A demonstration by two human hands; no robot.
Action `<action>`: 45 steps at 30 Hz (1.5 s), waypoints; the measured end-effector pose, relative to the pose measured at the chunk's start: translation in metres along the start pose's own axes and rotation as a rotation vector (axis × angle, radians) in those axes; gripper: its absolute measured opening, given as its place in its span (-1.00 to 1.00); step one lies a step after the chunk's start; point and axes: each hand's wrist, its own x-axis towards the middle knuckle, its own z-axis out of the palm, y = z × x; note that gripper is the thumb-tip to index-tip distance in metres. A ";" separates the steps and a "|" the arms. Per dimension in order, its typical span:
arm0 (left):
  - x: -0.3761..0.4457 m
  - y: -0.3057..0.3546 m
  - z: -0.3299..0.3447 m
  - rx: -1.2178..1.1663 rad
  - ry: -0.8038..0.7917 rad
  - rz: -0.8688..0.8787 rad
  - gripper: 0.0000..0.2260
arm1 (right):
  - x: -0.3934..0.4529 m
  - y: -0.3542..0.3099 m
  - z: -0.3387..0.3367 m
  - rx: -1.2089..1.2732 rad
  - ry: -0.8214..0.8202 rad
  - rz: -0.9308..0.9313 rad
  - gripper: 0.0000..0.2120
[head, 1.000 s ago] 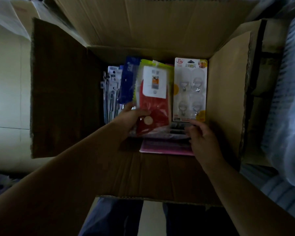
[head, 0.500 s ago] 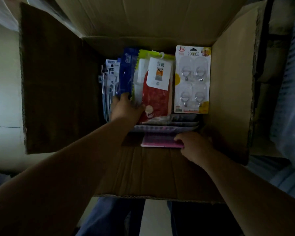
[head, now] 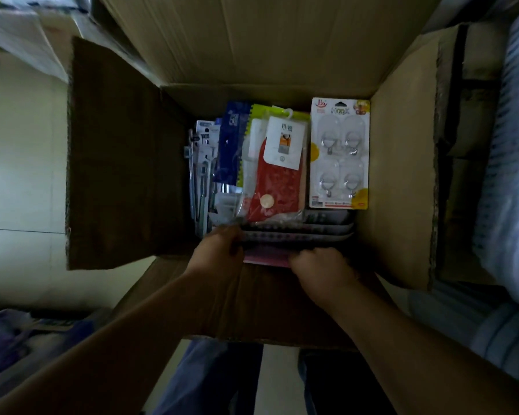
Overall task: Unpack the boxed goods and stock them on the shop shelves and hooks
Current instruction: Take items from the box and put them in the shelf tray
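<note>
An open carton [head: 402, 175] stands on the floor, all four flaps folded outward, viewed from above. Goods are packed upright inside it.

Contents, from the person's left to right: a row of grey carded tools [head: 200, 175] against the left wall; a blue pack [head: 231, 142] leaning beside them; a sock pack [head: 274, 175] in clear film with a white label, a red sock showing through, lying over a yellow-green card; a hook card [head: 339, 154] marked "HOOK" carrying four clear hooks, set against the right wall. Below these, at the near side of the carton, lies a stack of dark trays [head: 300, 232], with a pink pack [head: 264, 259] nearest the front wall.

Left hand [head: 219, 250]: fingers curled over the left end of the tray stack, gripping it. Right hand [head: 318, 265]: fingers curled down at the near edge where the trays and the pink pack meet; which of the two it holds cannot be told, as the fingertips are hidden. Both forearms reach in over the near flap.

Surroundings: pale tiled floor [head: 18, 190] to the left; stacked cartons and wrapped goods [head: 510, 175] to the right; the person's legs show below the near flap. Light is dim, and small print on the packs is unreadable
</note>
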 end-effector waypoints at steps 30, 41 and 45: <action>-0.179 0.287 -0.316 -0.984 -0.028 0.104 -0.77 | -0.297 0.075 -0.345 1.406 0.596 0.607 -0.69; -0.249 0.485 -0.339 -0.739 -0.313 0.358 -0.77 | -0.469 0.108 -0.390 1.547 1.256 0.546 -0.78; -0.262 0.555 -0.322 -0.664 -0.353 0.343 -0.82 | -0.521 0.134 -0.382 1.221 1.401 0.708 -0.80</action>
